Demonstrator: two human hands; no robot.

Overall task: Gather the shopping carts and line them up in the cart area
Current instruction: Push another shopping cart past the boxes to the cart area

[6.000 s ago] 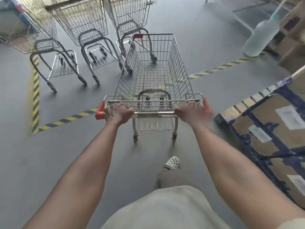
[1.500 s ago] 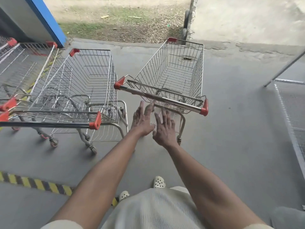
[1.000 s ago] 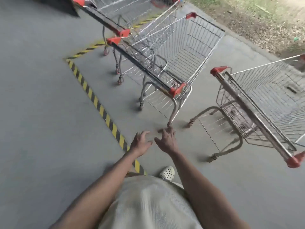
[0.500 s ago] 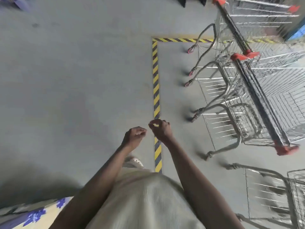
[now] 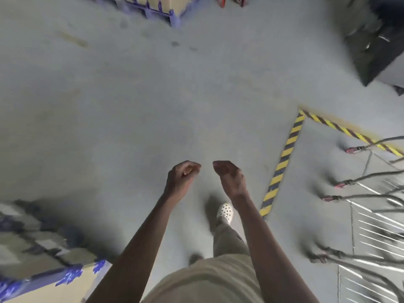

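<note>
Only the lower frames and wheels of the parked shopping carts (image 5: 369, 197) show, blurred, at the right edge, inside the yellow-and-black floor tape (image 5: 282, 165) that marks the cart area. My left hand (image 5: 182, 178) and my right hand (image 5: 229, 177) hang in front of me over bare grey floor, fingers loosely curled, holding nothing. Both hands are well to the left of the carts and touch none of them.
A cardboard box with blue print (image 5: 46, 265) sits at the lower left. Another blue-framed stack (image 5: 153, 7) is at the top. Dark equipment (image 5: 380, 44) fills the upper right corner. My foot in a white perforated shoe (image 5: 225, 212) steps on the grey floor.
My view has swung left, away from the carts, which slid to the right edge. My hands went from spread open near the cart handle to loosely curled and empty.
</note>
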